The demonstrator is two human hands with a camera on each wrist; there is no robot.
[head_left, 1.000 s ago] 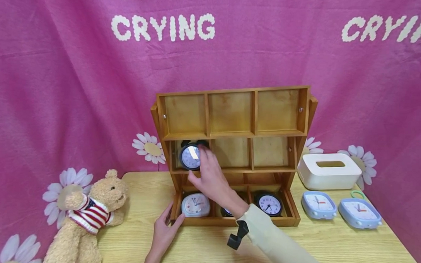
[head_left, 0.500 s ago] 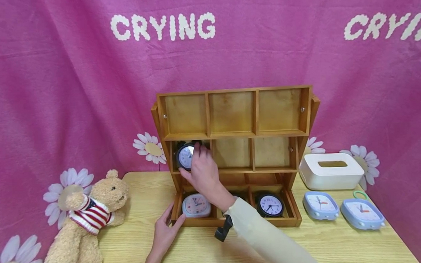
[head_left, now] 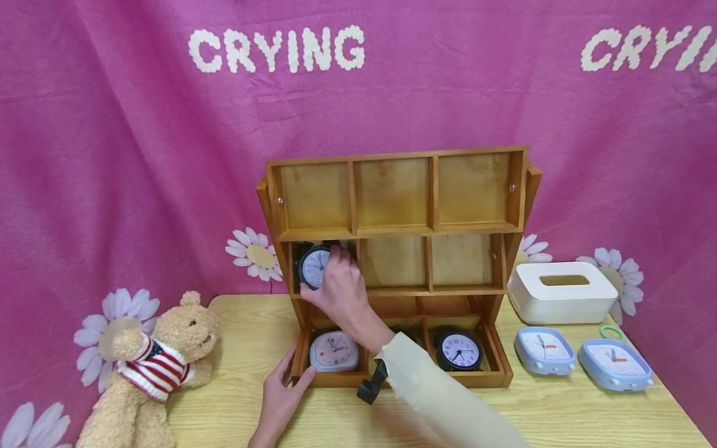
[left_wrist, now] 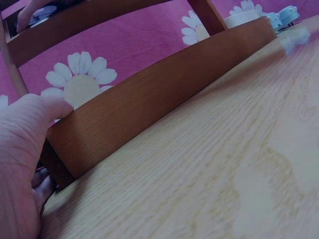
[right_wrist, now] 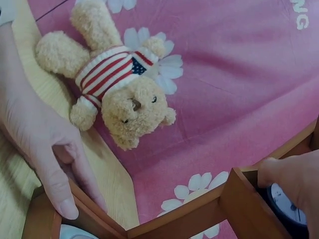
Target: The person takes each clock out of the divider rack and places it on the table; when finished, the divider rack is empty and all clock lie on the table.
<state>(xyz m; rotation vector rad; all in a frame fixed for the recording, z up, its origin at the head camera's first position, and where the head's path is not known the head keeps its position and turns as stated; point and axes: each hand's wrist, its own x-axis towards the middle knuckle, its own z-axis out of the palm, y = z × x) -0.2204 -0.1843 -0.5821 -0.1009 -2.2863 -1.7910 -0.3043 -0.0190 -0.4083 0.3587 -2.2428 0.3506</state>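
Observation:
In the head view my right hand [head_left: 342, 292] grips a black twin-bell alarm clock [head_left: 314, 268] inside the left compartment of the middle tier of a wooden shelf [head_left: 396, 232]. Its fingers cover the clock's right side, and the thumb lies at the lower edge. My left hand [head_left: 282, 390] holds the shelf's bottom front left corner, thumb on the front board and fingers along the side, as the left wrist view also shows. A pale rounded alarm clock [head_left: 334, 351] sits in the bottom left compartment. Another black alarm clock [head_left: 460, 350] is in the bottom right one.
Two light-blue alarm clocks, one nearer the shelf [head_left: 545, 350] and one farther right [head_left: 616, 364], lie on the table. Behind them stands a white tissue box [head_left: 562, 294]. A teddy bear [head_left: 156, 363] in a striped sweater leans at left. My right forearm hides the bottom middle compartment.
My right hand and the black alarm clock have shifted slightly left within the middle left compartment. The fingers have curled closer round the clock. My left hand has stayed on the shelf corner.

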